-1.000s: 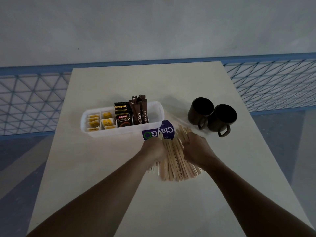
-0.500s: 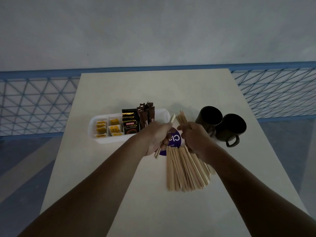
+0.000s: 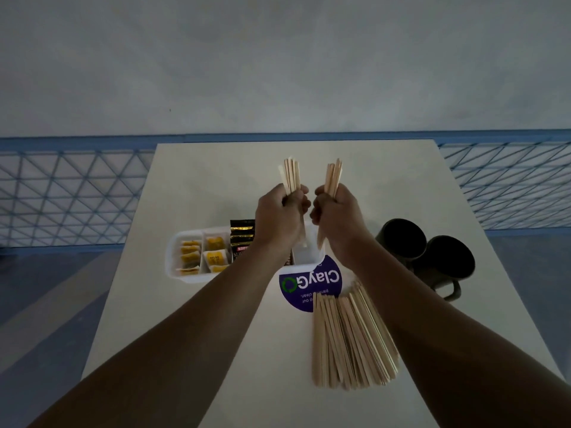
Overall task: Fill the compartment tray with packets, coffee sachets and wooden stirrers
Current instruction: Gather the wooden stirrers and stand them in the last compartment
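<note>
Left hand (image 3: 279, 216): fist clenched round a small bunch of wooden stirrers (image 3: 290, 177), held near upright, tops fanned above the knuckles. Right hand (image 3: 336, 216): same clenched grasp on a second bunch (image 3: 333, 177). The hands are side by side; can't tell if the knuckles touch.

The lower tips of both bunches stick out below the fists, over the right-end compartment (image 3: 306, 257) of the white compartment tray (image 3: 173, 257). Can't tell if the tips reach its floor.

Tray sits mid-table, long side across. Contents, left to right:
- end compartment: yellow packets (image 3: 189, 257) stacked on edge
- next: more yellow packets, same kind, a few tilted
- next: black-and-gold coffee sachets (image 3: 242, 239) standing upright, taller than the tray wall, red strip of print low down
- next: mostly hidden by the left forearm, only a dark sliver (image 3: 289, 260) shows; can't tell what it is

Just in front of the tray's right end is a purple round label (image 3: 310, 282) printed "ClayGo", flat on the table (image 3: 216, 168). Its near edge is overlapped by a loose stirrer pile (image 3: 349, 338), fanned out and partly under the right forearm.

Right of the tray are two dark mugs (image 3: 401, 239), touching each other, tipped with their mouths towards the camera; the nearer one's handle faces the near edge.

Blue mesh fence (image 3: 77, 193) runs behind the table on both sides.
</note>
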